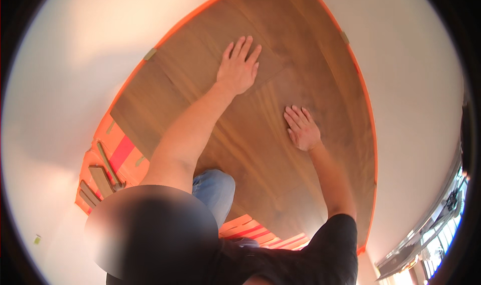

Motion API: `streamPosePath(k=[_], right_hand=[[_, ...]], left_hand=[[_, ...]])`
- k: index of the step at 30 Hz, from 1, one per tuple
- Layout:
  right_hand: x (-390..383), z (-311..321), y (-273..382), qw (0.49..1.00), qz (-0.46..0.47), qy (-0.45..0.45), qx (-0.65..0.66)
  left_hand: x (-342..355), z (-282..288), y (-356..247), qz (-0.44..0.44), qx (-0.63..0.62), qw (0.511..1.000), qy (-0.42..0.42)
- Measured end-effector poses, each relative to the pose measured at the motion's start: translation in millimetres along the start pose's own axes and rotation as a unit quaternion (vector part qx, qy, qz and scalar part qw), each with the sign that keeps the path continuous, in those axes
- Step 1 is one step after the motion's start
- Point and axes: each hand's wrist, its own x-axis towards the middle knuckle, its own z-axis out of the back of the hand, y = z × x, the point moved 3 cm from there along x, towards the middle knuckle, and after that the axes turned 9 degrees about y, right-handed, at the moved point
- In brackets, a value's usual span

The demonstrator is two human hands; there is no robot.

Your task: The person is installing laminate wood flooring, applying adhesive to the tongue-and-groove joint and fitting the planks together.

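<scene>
Brown wood-grain floor planks [250, 129] lie joined beneath both my hands. My left hand [238, 67] rests flat on them, farther from me, with its fingers a little spread. Closer in and to the right, my right hand [302, 129] is laid on the boards with its fingers stretched out. Neither hand holds anything. A knee in blue jeans [215, 187] is on or just over the planks, between my arms.
Orange underlay [128, 139] with red strips shows at the left and near me. Several cut plank pieces [101, 180] and a thin stick-like piece [106, 159] lie there. Small spacers [150, 54] sit along the floor edge by the pale walls [411, 109].
</scene>
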Motion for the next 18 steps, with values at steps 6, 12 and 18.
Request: streamPosePath(k=[6,12,18], right_hand=[[-79.7,27.8,-17.9,0.999,-0.046,0.018,0.006],[8.8,9.2,-3.5,0.999,0.035,-0.005,-0.002],[11.2,4.1,-1.3,1.000,0.023,-0.021,0.001]], left_hand=[[-6.8,0.3,0.3,-0.002,-0.009,1.000,0.005],[-6.2,-1.1,-12.7,-0.007,-0.040,0.999,0.007],[-2.5,2.6,-1.6,-0.006,-0.014,0.999,0.043]])
